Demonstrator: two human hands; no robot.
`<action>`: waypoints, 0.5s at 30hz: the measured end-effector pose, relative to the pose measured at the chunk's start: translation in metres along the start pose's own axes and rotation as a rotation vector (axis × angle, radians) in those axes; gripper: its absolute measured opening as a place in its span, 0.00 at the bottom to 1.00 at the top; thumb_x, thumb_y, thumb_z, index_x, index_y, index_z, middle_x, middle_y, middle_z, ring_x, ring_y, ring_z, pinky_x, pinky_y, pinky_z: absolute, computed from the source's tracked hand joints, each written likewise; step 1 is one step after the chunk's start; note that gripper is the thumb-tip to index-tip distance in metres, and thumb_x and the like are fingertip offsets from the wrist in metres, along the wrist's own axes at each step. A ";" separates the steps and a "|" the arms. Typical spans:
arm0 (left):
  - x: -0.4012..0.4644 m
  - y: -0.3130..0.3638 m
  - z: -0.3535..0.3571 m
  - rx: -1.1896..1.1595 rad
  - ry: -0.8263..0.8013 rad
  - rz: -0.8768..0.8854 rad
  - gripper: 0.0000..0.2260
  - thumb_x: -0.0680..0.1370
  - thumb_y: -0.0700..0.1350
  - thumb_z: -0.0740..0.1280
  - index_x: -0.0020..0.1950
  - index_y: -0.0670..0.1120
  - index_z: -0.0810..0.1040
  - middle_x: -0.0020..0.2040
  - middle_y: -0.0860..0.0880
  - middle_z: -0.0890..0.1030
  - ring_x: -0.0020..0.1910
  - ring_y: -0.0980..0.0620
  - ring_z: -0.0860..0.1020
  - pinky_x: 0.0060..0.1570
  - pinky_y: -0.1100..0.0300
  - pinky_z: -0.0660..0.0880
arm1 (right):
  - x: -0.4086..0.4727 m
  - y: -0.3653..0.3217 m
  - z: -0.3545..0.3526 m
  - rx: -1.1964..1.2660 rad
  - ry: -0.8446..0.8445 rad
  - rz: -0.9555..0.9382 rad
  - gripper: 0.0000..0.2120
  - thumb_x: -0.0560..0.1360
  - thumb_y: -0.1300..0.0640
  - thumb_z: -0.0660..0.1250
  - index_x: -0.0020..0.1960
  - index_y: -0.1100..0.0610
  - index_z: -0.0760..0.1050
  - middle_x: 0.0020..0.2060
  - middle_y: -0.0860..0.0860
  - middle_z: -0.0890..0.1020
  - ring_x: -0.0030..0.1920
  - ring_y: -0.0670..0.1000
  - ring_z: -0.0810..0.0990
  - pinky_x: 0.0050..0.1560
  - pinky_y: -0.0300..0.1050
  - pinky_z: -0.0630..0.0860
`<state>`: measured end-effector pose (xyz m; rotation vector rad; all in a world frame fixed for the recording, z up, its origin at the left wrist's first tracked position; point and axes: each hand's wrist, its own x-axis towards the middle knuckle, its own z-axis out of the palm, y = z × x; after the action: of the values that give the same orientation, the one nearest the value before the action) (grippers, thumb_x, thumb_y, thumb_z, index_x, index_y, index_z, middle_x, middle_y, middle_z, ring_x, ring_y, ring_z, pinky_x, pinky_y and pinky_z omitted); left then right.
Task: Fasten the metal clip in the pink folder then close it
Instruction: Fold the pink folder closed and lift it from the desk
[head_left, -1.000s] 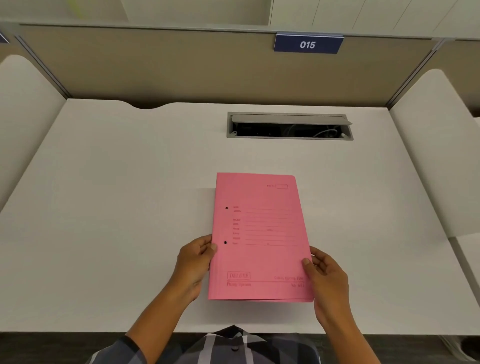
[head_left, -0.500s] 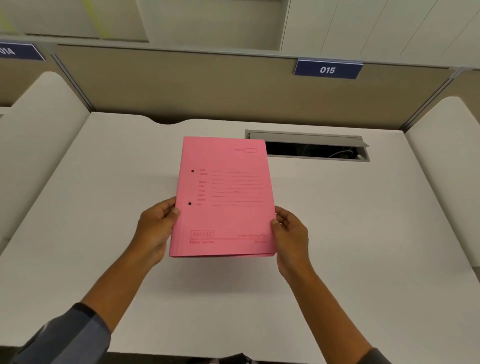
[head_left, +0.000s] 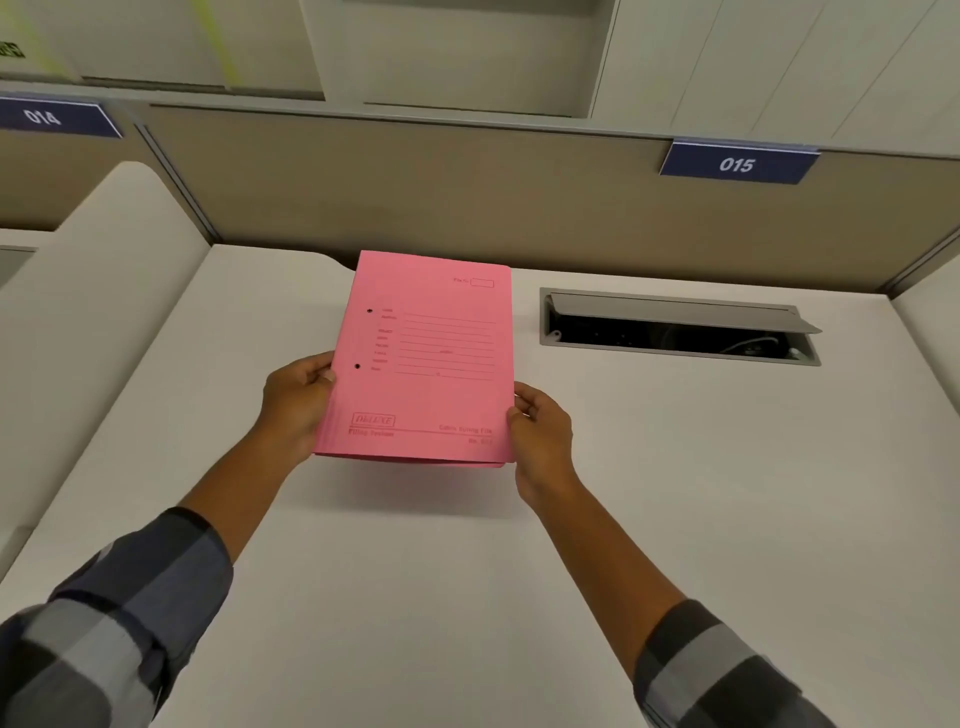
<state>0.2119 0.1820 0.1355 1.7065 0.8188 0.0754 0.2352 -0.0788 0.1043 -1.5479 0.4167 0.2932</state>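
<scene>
Nearest the camera, two forearms in grey-and-charcoal checked sleeves reach forward from the 7 and 5 o'clock corners across a matte, off-white desk whose surface looks smooth and faintly grained.

The left hand grips the spine edge of the pink folder: its thumb lies flat on the front cover at the folder's 9 o'clock edge, and the remaining fingers curl out of sight beneath. The right hand pinches the opposite edge at about 4 o'clock on the folder, thumb on top and fingers wrapped under, closed snugly on the card. Both hands hold it lifted clear of the desk, tilted with its near edge raised; a soft pinkish shadow lies on the desk under it.

The folder is closed, a thin rectangle of dull pink card with slightly ribbed texture, printed form lines, a boxed "DeLUXE" mark near its lower left, and two small dark punch holes beside the spine (the metal clip cannot be seen from this side). Layered edges show along its near side.

Further off, at 2 o'clock, a grey rectangular cable tray is set into the desk, its hinged flap ajar over a dark cavity with wires. Rounded white side panels flank the desk. Beyond stands a tan partition carrying navy plates reading "014" and "015".
</scene>
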 end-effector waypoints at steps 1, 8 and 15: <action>0.010 -0.002 0.001 0.005 -0.003 0.002 0.14 0.86 0.50 0.64 0.46 0.63 0.85 0.53 0.57 0.86 0.53 0.44 0.83 0.54 0.40 0.83 | 0.007 0.001 0.005 0.000 0.002 0.006 0.16 0.85 0.62 0.57 0.62 0.49 0.81 0.53 0.43 0.86 0.53 0.50 0.85 0.45 0.46 0.85; 0.080 -0.022 0.017 0.057 -0.018 0.005 0.13 0.87 0.47 0.61 0.59 0.56 0.87 0.55 0.55 0.85 0.55 0.42 0.81 0.52 0.44 0.81 | 0.056 0.010 0.035 -0.017 0.042 0.049 0.15 0.85 0.61 0.59 0.63 0.51 0.82 0.54 0.46 0.86 0.54 0.50 0.84 0.42 0.42 0.82; 0.122 -0.040 0.038 0.217 -0.031 0.129 0.15 0.88 0.45 0.57 0.51 0.57 0.83 0.53 0.54 0.82 0.49 0.45 0.78 0.47 0.52 0.75 | 0.083 0.020 0.049 -0.180 0.055 -0.002 0.21 0.85 0.61 0.54 0.47 0.42 0.80 0.47 0.38 0.83 0.49 0.47 0.82 0.38 0.39 0.77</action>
<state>0.3016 0.2201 0.0443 1.9600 0.7140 0.0490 0.3041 -0.0363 0.0492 -1.7354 0.4411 0.2937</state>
